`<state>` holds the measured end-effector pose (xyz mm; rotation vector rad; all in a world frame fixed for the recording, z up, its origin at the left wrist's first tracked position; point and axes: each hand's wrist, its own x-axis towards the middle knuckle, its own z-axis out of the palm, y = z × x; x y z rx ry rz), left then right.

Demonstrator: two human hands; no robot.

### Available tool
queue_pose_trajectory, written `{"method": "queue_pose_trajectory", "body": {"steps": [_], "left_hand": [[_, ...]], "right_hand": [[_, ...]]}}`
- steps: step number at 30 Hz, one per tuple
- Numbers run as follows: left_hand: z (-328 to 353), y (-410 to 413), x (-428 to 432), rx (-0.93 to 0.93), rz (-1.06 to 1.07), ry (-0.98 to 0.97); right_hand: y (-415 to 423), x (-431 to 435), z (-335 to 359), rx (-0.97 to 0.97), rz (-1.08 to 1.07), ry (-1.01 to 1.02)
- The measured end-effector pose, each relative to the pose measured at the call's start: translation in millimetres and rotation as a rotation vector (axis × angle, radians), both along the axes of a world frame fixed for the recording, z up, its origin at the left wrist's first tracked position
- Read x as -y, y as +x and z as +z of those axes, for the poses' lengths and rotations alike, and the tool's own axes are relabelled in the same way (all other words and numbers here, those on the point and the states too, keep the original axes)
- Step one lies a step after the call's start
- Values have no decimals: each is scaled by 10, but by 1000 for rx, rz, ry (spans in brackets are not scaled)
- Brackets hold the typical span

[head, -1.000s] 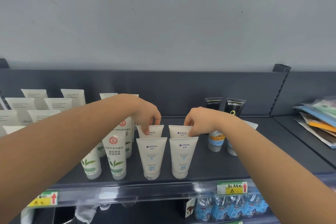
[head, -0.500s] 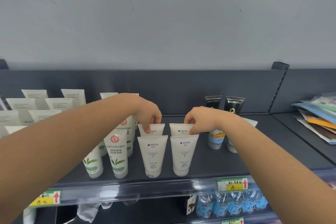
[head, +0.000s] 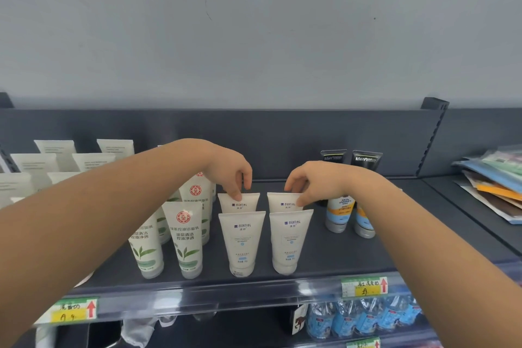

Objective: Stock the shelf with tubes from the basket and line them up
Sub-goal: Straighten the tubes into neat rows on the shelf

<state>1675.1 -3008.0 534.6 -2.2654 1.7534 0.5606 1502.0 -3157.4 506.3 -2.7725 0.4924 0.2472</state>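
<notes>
2 pinch grips are applied at the crimped tops: the rear left tube (head: pixel 238 204) is held by the fingers of the left hand (head: pixel 230 175), the rear right tube (head: pixel 283 203) by the right hand (head: pixel 313 183). This grip presumably permits squaring behind the front tubes (head: pixel 241 243), standing at 6 o'clock on the shelf (head: pixel 339 251).

One view only: a head-worn, wide-angle camera. It faces the dark shelf (head: pixel 353 257) squarely, tilted slightly downward, and stands close. The left forearm (head: pixel 99 220) and right forearm (head: pixel 423 234) enter from the lower corners and meet mid-frame at the white tubes (head: pixel 243 243). The grey wall (head: pixel 254 37) fills the upper half. The price rail (head: pixel 226 295) and the water bottles (head: pixel 367 319) below it lie along the bottom edge.
</notes>
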Motion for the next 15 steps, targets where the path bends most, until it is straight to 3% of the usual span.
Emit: {"method": "queue_pose_trajectory", "body": {"steps": [9, 15], "left_hand": [[116, 8, -26, 21, -1, -95], [218, -77, 110, 86, -56, -218]], "right_hand": [[-86, 103, 257, 118, -42, 74], [-291, 208, 395, 192, -156, -14]]}}
